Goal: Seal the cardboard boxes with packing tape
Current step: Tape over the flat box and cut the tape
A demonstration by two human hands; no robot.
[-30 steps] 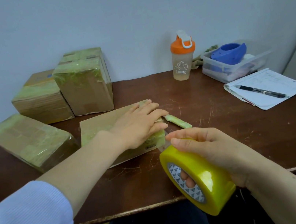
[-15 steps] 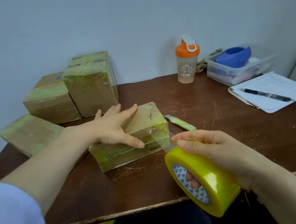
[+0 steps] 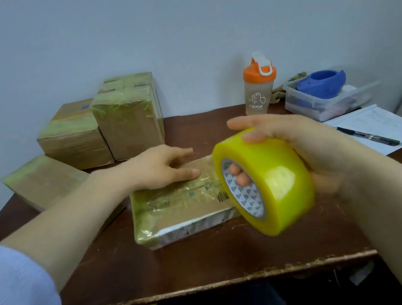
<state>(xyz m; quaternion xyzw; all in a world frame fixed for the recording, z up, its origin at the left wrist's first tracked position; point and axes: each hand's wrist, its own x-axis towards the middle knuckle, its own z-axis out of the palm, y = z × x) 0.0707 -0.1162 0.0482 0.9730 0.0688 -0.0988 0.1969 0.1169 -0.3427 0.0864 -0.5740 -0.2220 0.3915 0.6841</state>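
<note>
Brown table (image 3: 211, 260) with taped boxes (image 3: 75, 138)

pale blue ribbed left sleeve (image 3: 13, 298)

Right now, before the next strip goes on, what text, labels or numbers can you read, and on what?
No text here is legible.
Flat box: barcode and print under the tape, too blurred.
Shaker bottle: white logo with characters beneath, too blurred.
Tape roll: triangle pattern on the core, lettering too small.
Paper sheet: faint writing, too small.
</note>
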